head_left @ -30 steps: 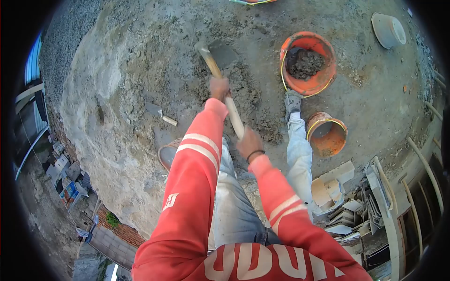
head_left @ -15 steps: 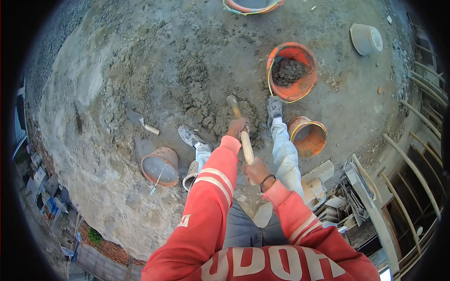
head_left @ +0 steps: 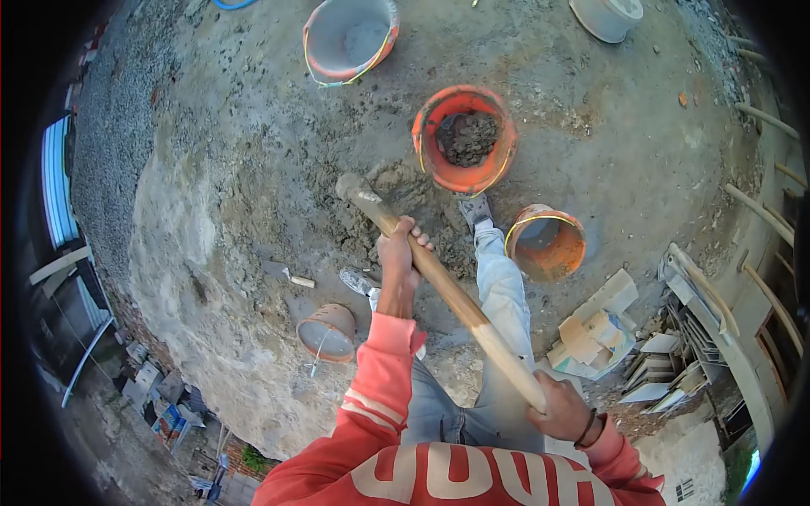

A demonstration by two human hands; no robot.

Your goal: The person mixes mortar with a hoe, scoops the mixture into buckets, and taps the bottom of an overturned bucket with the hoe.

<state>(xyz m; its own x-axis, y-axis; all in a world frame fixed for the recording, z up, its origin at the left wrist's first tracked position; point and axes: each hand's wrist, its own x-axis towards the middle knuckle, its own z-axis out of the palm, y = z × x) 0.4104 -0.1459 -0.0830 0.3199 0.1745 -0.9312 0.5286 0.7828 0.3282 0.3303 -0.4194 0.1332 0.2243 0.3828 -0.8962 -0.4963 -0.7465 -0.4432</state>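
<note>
Both hands are wrapped round the wooden handle (head_left: 464,302): the left hand (head_left: 403,253) grips high, fingers curled about the shaft, and the right hand (head_left: 561,411) clasps the butt end, down near the hip. The handle runs slantwise across the front of the legs, its far end up over the heap of wet mortar (head_left: 401,185); whether a blade sits below that end, one cannot tell. Right by the heap comes a shoe (head_left: 475,212), almost against the big orange bucket (head_left: 428,152), mortar lying inside. Just this side of it, a smaller orange bucket (head_left: 561,261) leans open-mouthed. Over to the left, a trowel (head_left: 301,281) lies flat near the other shoe (head_left: 359,280), with a small pail (head_left: 337,314) close by. Farther out, a pale-lined bucket (head_left: 350,34) and an overturned tub (head_left: 603,18)!
</note>
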